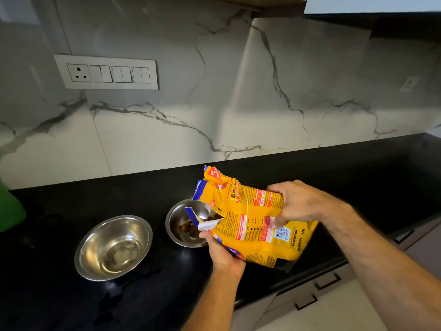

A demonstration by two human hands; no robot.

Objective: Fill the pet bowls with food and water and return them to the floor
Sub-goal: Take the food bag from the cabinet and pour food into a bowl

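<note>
yellow food bag (253, 225) tipped on its side above the black tabletop (358, 177), torn mouth over the right steel bowl (177, 225). brown kibble (189, 229) lying in that bowl's bottom. left hand (220, 253) gripping the bag's near lower edge by the mouth, fingers curled round it. right hand (300, 203) clamped on the bag's upper right part, thumb underneath. larger steel bowl (113, 247) just to the left, apart from the first, holding clear water. green object (10, 209) at far left edge. switch panel (106, 72) on the marble wall behind.
</note>
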